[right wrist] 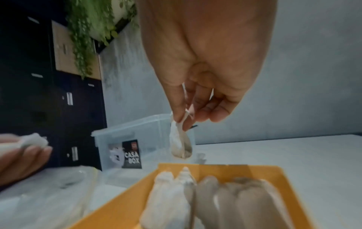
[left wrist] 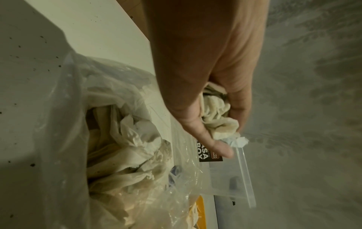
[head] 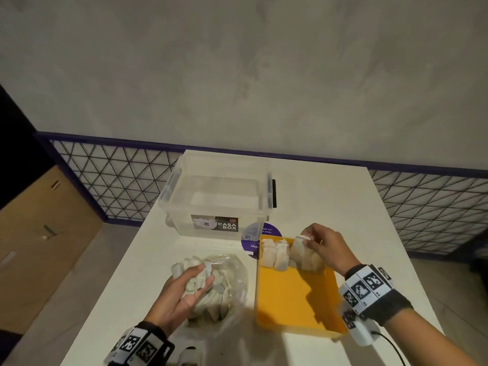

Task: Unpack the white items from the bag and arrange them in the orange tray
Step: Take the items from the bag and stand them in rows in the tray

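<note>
Table (head: 330,202): white, flat, matte top with a few dark specks; it bears everything listed below.

Storage box (head: 219,204): clear rigid plastic, rectangular, hinged side clips, a black label reading "CASA BOX" on its near wall. Stands at 11 o'clock from the tray, apart from it.

Orange tray (head: 290,299): shallow rectangular tray of smooth opaque plastic, low walls. Lies at 3 o'clock from the bag, just beside it.

Bag (head: 232,283): thin, clear, crinkled plastic film, slack and open at the top, part-filled with crumpled white sachets.

Sticker (head: 272,231): round, purple, white lettering, flat on the table between box and tray, partly covered by both.

Row of sachets (head: 274,253): small off-white pouches of soft, papery fabric, pointed at the top, standing side by side against the tray's far wall, at 12 o'clock within the tray.

Left hand (head: 184,289): palm up over the bag, fingers curled round a handful of sachets (left wrist: 217,114), creased and bunched.

Right hand (head: 324,247): above the tray's far end; thumb and fingertips pinch the top of a single sachet (right wrist: 180,139), which hangs teardrop-shaped below the hand, over the standing row.
</note>
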Tool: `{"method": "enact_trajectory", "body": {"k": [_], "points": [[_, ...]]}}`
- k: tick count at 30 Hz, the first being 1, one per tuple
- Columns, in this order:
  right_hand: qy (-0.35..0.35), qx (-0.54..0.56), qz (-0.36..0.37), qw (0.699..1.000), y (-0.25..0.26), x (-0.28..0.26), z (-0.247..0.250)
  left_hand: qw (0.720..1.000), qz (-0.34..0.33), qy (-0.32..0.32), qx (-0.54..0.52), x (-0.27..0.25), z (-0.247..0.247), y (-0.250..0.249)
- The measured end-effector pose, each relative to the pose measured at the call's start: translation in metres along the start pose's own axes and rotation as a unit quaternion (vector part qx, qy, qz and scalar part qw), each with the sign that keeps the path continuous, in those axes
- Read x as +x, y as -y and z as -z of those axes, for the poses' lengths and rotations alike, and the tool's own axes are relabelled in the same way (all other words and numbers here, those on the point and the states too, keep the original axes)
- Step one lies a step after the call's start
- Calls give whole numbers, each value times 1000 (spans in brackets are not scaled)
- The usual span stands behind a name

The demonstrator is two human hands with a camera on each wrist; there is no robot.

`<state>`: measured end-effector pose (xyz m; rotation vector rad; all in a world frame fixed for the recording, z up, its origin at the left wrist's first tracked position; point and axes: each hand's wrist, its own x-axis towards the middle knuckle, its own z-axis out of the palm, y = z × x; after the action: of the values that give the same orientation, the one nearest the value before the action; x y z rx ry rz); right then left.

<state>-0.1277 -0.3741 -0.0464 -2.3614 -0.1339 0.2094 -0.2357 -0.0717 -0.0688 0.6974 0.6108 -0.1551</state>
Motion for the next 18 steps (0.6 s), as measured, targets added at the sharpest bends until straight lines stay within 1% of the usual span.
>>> {"method": "enact_trajectory", "body": {"k": [4,6,9,12,15,18], "points": [[45,-117,-33,992,-25,7,-8,1000,-5,-10,7,2,2,2],[56,-192,-22,980,-28,7,-15,1000,-6,-11,22,2,1,2],[72,-249,-8,966,-25,7,-24,999,4,-10,42,1,2,1],[92,-329,16,940,-25,10,-35,998,10,-10,55,1,4,1],[89,-400,40,911,-23,14,-43,997,13,-12,72,3,6,3],[79,-445,54,890,-22,20,-45,996,18,-9,84,3,7,4]]}}
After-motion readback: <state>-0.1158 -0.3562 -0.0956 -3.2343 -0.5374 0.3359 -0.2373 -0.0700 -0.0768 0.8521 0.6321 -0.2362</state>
